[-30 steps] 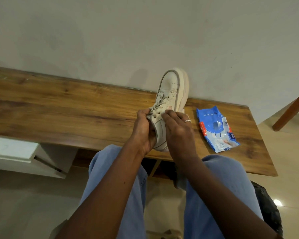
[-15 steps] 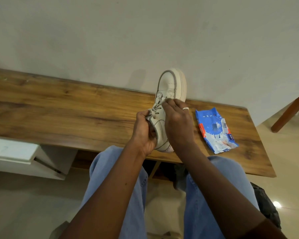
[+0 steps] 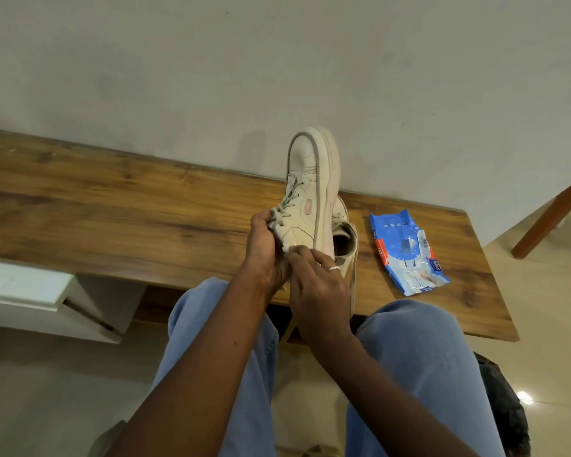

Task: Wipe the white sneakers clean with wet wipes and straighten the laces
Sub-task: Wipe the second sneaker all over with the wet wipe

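White, leather-like upper is what the fingers [image 3: 305,258] close on. The right hand [image 3: 320,291] pinches at the heel end of the sneaker [image 3: 302,206], where a ragged pale scrap shows; whether that is a wipe or the shoe's own edge I cannot tell. The left hand [image 3: 264,252] is curled round the collar beside the lowest laces [image 3: 287,206], bearing the shoe on its side, toe aimed at the tabletop's far edge.

It looks light, with a stiff sole and softer sides. The collar and heel seem the safest holds, since a damp upper could be slippery.

A second sneaker [image 3: 343,239] lies just behind on the wooden tabletop [image 3: 112,209], toward the near edge. Well to its right, near the right end, lies the blue pack of wet wipes [image 3: 406,252].
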